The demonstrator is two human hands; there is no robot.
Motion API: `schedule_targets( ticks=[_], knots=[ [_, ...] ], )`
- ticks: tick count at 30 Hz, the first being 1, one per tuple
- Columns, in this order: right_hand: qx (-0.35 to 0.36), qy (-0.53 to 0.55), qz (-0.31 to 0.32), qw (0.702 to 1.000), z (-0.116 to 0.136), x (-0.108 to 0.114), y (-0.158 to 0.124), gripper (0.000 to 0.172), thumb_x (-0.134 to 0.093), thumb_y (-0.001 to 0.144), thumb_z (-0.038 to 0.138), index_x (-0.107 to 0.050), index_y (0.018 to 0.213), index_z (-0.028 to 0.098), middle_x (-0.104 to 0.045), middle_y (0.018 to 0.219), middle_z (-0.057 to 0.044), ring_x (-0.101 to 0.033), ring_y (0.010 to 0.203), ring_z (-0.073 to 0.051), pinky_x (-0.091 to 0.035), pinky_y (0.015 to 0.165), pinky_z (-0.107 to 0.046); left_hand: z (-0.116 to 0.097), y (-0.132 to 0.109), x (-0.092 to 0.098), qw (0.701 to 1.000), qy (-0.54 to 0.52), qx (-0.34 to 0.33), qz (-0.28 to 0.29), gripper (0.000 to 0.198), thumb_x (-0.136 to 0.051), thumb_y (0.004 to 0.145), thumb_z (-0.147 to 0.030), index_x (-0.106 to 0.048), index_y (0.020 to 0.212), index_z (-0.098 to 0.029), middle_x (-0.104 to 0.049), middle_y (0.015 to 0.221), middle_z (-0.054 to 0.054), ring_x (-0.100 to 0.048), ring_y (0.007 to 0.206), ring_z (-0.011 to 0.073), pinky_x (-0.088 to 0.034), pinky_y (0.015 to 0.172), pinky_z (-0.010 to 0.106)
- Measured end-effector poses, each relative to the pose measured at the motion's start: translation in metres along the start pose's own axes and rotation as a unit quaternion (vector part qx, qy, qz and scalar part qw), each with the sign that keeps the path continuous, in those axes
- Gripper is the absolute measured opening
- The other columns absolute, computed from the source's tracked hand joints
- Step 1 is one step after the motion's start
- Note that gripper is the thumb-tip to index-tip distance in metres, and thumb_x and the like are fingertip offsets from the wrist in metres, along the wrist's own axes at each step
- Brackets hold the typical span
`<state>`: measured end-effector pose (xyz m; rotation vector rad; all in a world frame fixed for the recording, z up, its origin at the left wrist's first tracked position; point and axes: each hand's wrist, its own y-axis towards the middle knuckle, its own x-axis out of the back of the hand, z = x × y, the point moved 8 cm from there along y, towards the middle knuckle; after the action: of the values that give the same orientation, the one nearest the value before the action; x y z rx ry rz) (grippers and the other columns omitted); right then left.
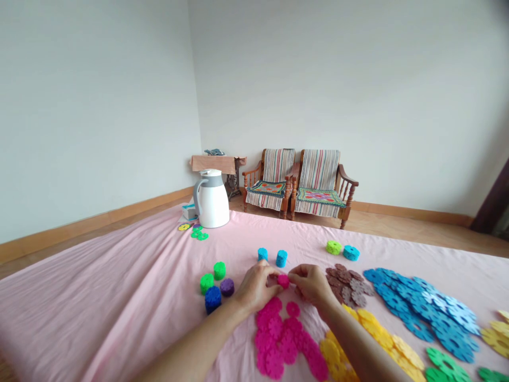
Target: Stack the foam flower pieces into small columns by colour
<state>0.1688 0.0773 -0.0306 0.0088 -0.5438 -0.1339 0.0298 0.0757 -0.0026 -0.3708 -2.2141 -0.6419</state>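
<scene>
Between my hands is a small stack of pink notched discs (283, 281). My left hand (258, 284) pinches it from the left side. My right hand (312, 284) closes its fingertips at the stack's right edge. Below them spreads a pile of loose pink flower-shaped discs (280, 337). Two light-blue stacks (281, 258) stand just beyond my hands. To the left of my left hand are two green stacks (207, 284), a purple stack (227, 287) and a dark-blue stack (212, 300).
Piles of brown discs (345, 284), blue discs (429, 307) and yellow discs (382, 337) lie to the right. Lime (333, 247) and blue (351, 252) stacks stand farther back. A white jug (213, 201) is at the far left on the pink cloth (131, 286). Two wooden chairs (320, 180) stand beyond.
</scene>
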Motion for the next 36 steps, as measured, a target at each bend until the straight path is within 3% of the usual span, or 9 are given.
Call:
schedule_targets(
  ticks=[5,10,17,22,24,27,36],
  knots=[
    [0.034,-0.027,0.036,0.998,0.009,0.008,-0.003,0.016,-0.047,0.070,0.023,-0.061,0.067,0.016,-0.057,0.049,0.002,-0.054,0.043,-0.009,-0.034,0.041,-0.019,-0.002,0.000,0.001,1.000,0.000,-0.002,0.004,0.018,-0.061,0.071,-0.028,-0.069,0.086,-0.023,-0.057,0.080,0.001,-0.054,0.072,0.0144,-0.041,0.065,0.022],
    [0.107,-0.059,0.141,0.982,0.029,0.009,-0.022,0.011,-0.057,0.055,0.012,-0.062,0.063,0.017,-0.059,0.057,0.003,-0.054,0.054,-0.010,-0.036,0.049,-0.019,0.001,0.001,0.001,1.000,-0.016,-0.002,0.008,0.026,-0.063,0.067,-0.026,-0.068,0.093,-0.023,-0.057,0.083,0.001,-0.055,0.072,0.0147,-0.042,0.064,0.022],
    [0.119,-0.059,0.199,0.971,0.033,0.001,-0.035,0.015,-0.062,0.046,0.007,-0.059,0.056,0.018,-0.053,0.053,0.007,-0.043,0.050,-0.007,-0.028,0.045,-0.019,0.005,0.001,-0.002,1.000,-0.021,0.005,0.007,0.029,-0.062,0.072,-0.030,-0.067,0.099,-0.024,-0.058,0.085,0.002,-0.055,0.071,0.0141,-0.042,0.065,0.022],
    [0.072,0.019,0.180,0.981,0.029,0.007,-0.025,0.007,-0.058,0.052,0.010,-0.055,0.055,0.016,-0.051,0.047,0.006,-0.044,0.046,-0.006,-0.029,0.043,-0.018,0.003,0.001,-0.001,1.000,-0.021,-0.001,0.001,0.028,-0.064,0.071,-0.032,-0.068,0.098,-0.025,-0.058,0.084,0.002,-0.054,0.070,0.0138,-0.042,0.064,0.022],
    [0.045,0.065,0.138,0.987,0.026,0.012,-0.017,0.003,-0.055,0.061,0.018,-0.053,0.059,0.017,-0.052,0.048,0.005,-0.046,0.045,-0.006,-0.033,0.044,-0.018,0.002,0.000,-0.001,1.000,-0.022,-0.003,0.002,0.028,-0.064,0.072,-0.032,-0.068,0.099,-0.024,-0.057,0.084,0.002,-0.054,0.070,0.0138,-0.042,0.064,0.022],
    [0.010,0.126,0.075,0.989,0.018,0.012,-0.008,0.012,-0.052,0.068,0.028,-0.049,0.065,0.017,-0.055,0.052,0.004,-0.050,0.046,-0.007,-0.037,0.047,-0.019,0.003,0.001,-0.001,1.000,-0.024,0.002,0.001,0.031,-0.064,0.072,-0.033,-0.067,0.100,-0.023,-0.057,0.084,0.002,-0.054,0.069,0.0134,-0.042,0.065,0.022],
    [-0.016,0.149,0.027,0.988,-0.003,-0.006,0.000,0.010,-0.057,0.063,0.025,-0.051,0.061,0.018,-0.055,0.044,0.004,-0.045,0.037,-0.007,-0.034,0.040,-0.019,0.003,0.001,-0.001,1.000,-0.018,-0.005,-0.006,0.030,-0.065,0.071,-0.031,-0.067,0.100,-0.024,-0.057,0.083,0.001,-0.054,0.070,0.0132,-0.042,0.065,0.022]
  ],
)
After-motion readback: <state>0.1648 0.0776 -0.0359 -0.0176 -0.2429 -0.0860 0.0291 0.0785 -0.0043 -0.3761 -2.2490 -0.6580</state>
